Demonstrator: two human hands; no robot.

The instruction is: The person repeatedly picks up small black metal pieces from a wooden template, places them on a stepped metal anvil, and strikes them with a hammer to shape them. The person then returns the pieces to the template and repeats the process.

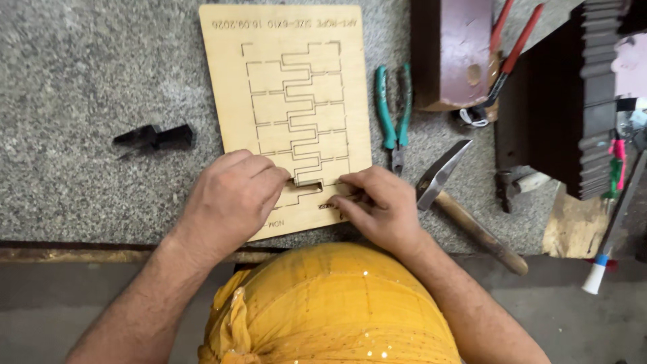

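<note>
A pale plywood board (283, 74) with laser-cut stepped slots lies on the grey speckled bench. My left hand (232, 199) rests on its lower left part, fingertips pressing a thin dark strip (306, 182) seated in the lowest slot. My right hand (377, 205) pinches the same strip at its right end, on the board's lower right corner. Both hands hide the bottom edge of the board.
Green-handled pliers (394, 114) lie just right of the board, and a wooden-handled hammer (451, 195) beside my right hand. A small black piece (155, 137) sits at left. Dark wooden blocks (451, 50), red-handled tools (509, 50) and a ribbed dark block (596, 101) crowd the right.
</note>
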